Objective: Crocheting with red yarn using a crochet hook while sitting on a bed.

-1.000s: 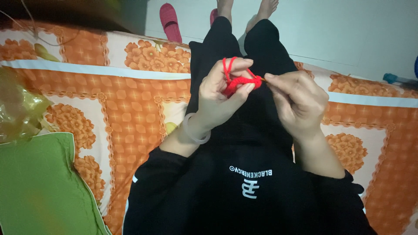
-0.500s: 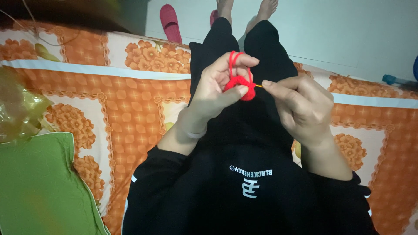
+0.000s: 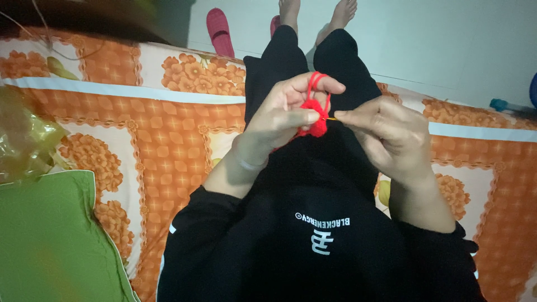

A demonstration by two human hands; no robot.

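My left hand (image 3: 288, 109) holds a small red crocheted piece (image 3: 314, 114) in front of my lap, with red yarn (image 3: 314, 84) looped over its index finger. My right hand (image 3: 386, 134) pinches a thin crochet hook (image 3: 332, 118) whose tip goes into the red piece. Most of the hook is hidden inside my fingers. Both hands hover above my black trousers (image 3: 335, 61) and black sweater (image 3: 319, 240). A pale bangle sits on my left wrist.
I sit on an orange floral bedsheet (image 3: 168, 128). A green cushion (image 3: 50, 240) lies at lower left with crinkled yellow plastic (image 3: 22, 140) above it. My bare feet (image 3: 330, 11) rest on the pale floor beside pink slippers (image 3: 219, 31).
Both hands have shifted slightly to the right and closer together. The hook tip has gone into the red piece, and the yarn loop stays on my left index finger.
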